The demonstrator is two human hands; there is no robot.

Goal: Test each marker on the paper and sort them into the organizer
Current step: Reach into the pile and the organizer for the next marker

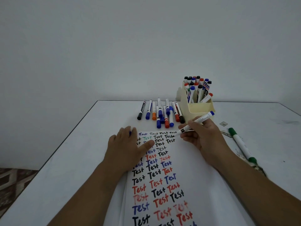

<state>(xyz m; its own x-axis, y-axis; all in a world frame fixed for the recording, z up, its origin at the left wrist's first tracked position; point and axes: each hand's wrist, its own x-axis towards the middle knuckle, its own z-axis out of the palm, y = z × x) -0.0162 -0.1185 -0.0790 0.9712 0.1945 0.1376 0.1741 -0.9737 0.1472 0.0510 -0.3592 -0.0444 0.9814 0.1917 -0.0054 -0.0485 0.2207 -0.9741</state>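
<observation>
A white table (65, 160) fills the lower part of the view, its far edge meeting a plain pale wall. Down its middle, running from the near edge toward the far edge, lies a long sheet of paper (200, 168) covered in rows of the word "Test" in black, red, blue and a little green (the right-hand strip is blank, likely room for more trials). Your left hand (125, 147) rests flat on the paper's left side, fingers straight and lightly spread, apparently to keep the sheet from sliding; a blue cap (130, 133) shows between two of them, though I cannot tell whether it is gripped. Your right hand (202, 134) pinches a blue-ended marker (196, 122) between thumb and curled fingers, its tip lowered to the top row of writing, seemingly mid-test. Near the far edge, right of centre, a cream organizer (200, 108) stands upright, packed with capped markers, probably those already tested. Just left of it lies a cluster of loose markers (162, 114), caps pointing toward you, presumably awaiting their turn. Toward the right edge, well apart from the rest, a green marker (241, 144) lies alone, perhaps set aside as a dud.
</observation>
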